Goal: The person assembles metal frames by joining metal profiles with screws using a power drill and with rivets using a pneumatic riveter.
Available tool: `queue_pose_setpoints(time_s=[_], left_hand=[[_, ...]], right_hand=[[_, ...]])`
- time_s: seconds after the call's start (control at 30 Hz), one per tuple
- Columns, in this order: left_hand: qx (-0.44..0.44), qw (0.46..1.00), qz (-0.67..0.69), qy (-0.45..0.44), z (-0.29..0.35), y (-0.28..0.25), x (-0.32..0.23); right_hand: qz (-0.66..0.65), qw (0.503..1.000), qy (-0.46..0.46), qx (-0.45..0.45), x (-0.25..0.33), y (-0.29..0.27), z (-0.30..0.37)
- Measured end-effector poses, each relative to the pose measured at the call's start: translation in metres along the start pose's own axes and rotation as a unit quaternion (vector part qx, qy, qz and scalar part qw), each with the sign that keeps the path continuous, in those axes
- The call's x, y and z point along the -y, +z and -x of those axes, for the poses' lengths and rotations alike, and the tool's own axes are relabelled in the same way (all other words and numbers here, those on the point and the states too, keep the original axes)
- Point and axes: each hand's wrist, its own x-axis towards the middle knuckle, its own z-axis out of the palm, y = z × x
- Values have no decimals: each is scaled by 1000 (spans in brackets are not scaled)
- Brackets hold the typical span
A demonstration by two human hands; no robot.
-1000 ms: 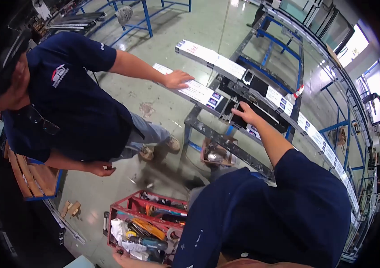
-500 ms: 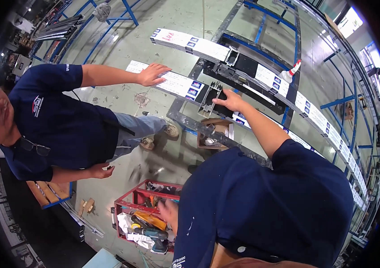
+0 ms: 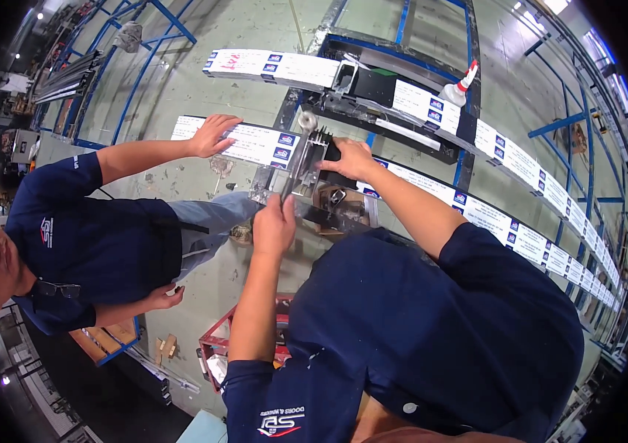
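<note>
My left hand (image 3: 275, 221) is closed round the handle of a hammer-like tool (image 3: 306, 121). Its pale, rounded head is raised over a joint between long profiles; blur hides its exact shape. Thumb and fingers of my right hand (image 3: 349, 159) grip the dark end of a long profile (image 3: 421, 193), covered in white labelled film farther right. Metal ribs of the profile's cut end (image 3: 316, 148) show beside my thumb. A second film-covered profile (image 3: 259, 145) meets this end from the left, with a co-worker's hand (image 3: 213, 136) lying flat on it.
A co-worker (image 3: 100, 229) stands at left. Another long wrapped profile (image 3: 284, 68) lies across the blue-and-black stand farther off, with a white spray bottle (image 3: 456, 90) beside it. A cardboard box (image 3: 345, 203) sits below the joint. A red tool crate (image 3: 218, 336) is partly behind my left arm.
My left hand has come up from the red tool crate with the hammer-like tool to the joint. The view has shifted, and my right hand still holds the profile end.
</note>
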Motion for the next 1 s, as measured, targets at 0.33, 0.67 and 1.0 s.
queue_pose_setpoints(time_s=[0.33,0.67,1.0], left_hand=[[8,998,-67,-21,-11,18,-5],[-86,995,4,52,-33,60,1],[-68,996,44,-37,-32,77,-5]], right_hand=[[0,998,-20,-61,-12,16,-6],[-283,955,-11,-83,-19,2,-48],[-272,961,-13,-44,-30,10,-48]])
